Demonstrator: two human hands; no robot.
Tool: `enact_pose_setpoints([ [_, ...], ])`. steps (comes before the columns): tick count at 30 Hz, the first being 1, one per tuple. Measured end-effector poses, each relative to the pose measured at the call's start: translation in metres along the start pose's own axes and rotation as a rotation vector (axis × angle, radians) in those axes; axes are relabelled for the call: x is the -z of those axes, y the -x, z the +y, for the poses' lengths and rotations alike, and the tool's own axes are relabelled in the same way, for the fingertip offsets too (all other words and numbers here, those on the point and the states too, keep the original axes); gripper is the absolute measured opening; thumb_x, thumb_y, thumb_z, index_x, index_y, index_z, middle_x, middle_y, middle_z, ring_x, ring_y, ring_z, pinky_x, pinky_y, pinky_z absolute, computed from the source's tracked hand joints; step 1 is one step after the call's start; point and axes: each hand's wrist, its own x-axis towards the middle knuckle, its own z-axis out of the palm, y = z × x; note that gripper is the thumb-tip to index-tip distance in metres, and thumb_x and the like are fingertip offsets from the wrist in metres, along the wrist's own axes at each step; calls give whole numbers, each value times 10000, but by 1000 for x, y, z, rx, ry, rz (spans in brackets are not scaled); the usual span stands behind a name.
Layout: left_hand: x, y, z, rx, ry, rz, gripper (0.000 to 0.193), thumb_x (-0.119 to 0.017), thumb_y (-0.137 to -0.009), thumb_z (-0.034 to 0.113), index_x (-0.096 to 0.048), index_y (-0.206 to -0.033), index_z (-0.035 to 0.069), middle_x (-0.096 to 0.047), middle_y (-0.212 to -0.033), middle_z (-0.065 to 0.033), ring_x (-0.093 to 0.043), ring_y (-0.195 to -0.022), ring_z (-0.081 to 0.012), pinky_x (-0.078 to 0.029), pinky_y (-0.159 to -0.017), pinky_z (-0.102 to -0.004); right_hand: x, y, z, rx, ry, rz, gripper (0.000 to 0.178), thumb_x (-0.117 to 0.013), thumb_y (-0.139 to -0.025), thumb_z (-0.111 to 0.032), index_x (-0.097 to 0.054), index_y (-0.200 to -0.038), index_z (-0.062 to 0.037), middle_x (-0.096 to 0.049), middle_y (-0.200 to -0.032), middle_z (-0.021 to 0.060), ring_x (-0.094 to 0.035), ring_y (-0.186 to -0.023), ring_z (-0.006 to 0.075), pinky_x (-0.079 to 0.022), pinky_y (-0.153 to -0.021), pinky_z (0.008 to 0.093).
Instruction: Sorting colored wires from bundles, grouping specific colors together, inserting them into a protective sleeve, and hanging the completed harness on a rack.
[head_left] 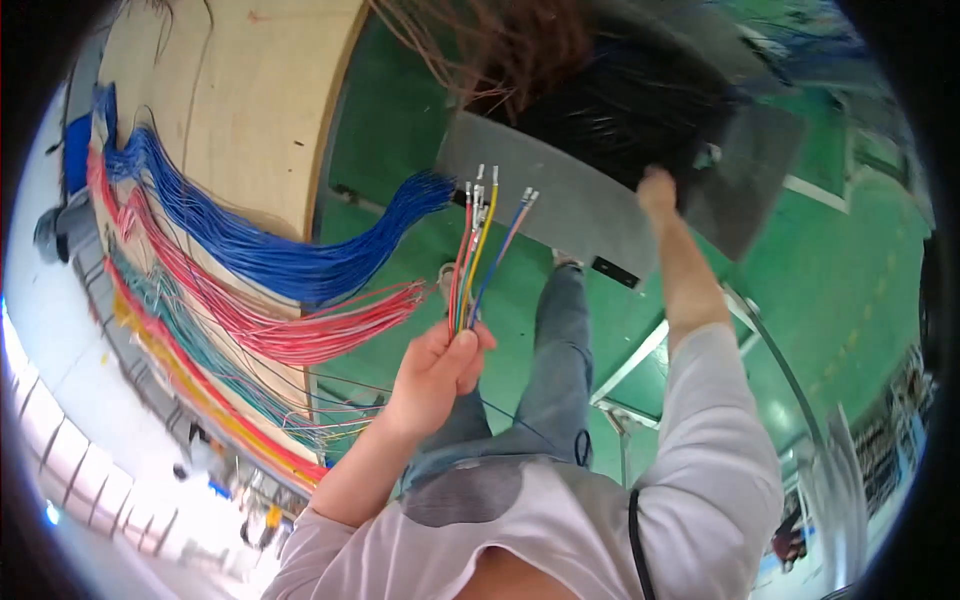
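My left hand (437, 375) is closed round a small bunch of wires (466, 275) in red, yellow, green, blue and orange. Metal terminals tip their upper ends, which fan out slightly. Stretched forward to the right, my right hand (657, 190) is at the near side of a grey box (560, 185) lined with black plastic (630, 100). Its fingers are too small and foreshortened to make out, and I see nothing certain in them.
On the left, a wooden table (260, 90) carries thick bundles of blue wires (290, 265), pink-red wires (270, 335) and green wires (190, 330), whose ends overhang its edge. Brown wires (530, 50) hang over the box. A metal frame (640, 355) stands on the green floor at right.
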Motion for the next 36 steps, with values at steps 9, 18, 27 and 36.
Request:
enact_pose_setpoints([
  [9, 11, -38, 0, -37, 42, 81, 249, -377, -894, 220, -483, -900, -5, -373, -561, 27, -315, -491, -43, -239, -437, -186, -88, -103, -36, -140, 215, -298, 405, -448, -818, -130, -357, -1212, -100, -403, -1210, 131, -425, -1075, 299, -382, -859, 427],
  [18, -14, 15, 23, -102, 49, 49, 233, -358, -900, 251, -436, -841, 40, -370, -573, 33, -284, -477, -35, -225, -425, -175, 162, 49, -127, -67, -1675, -1005, 463, -539, -760, -321, -464, -1105, -22, -353, -528, -52, -264, -359, 12, -192, -300, 162],
  [27, -31, 132, 42, -89, -362, -283, 214, -360, -897, 227, -439, -815, 46, -375, -601, 36, -315, -503, -45, -258, -453, -181, 274, 254, -228, 183, -1777, -1005, 155, -568, -756, -104, -546, -852, 15, -351, -438, -24, -280, -347, 39, -193, -322, 191],
  [36, 8, 229, 13, -227, -300, -356, 205, -378, -894, 211, -479, -854, 36, -389, -630, 31, -348, -524, -47, -285, -447, -201, 304, 393, -285, 402, -1469, -405, 423, -511, -825, -226, -391, -1145, 23, -493, -759, 27, -334, -436, 23, -249, -380, 160],
])
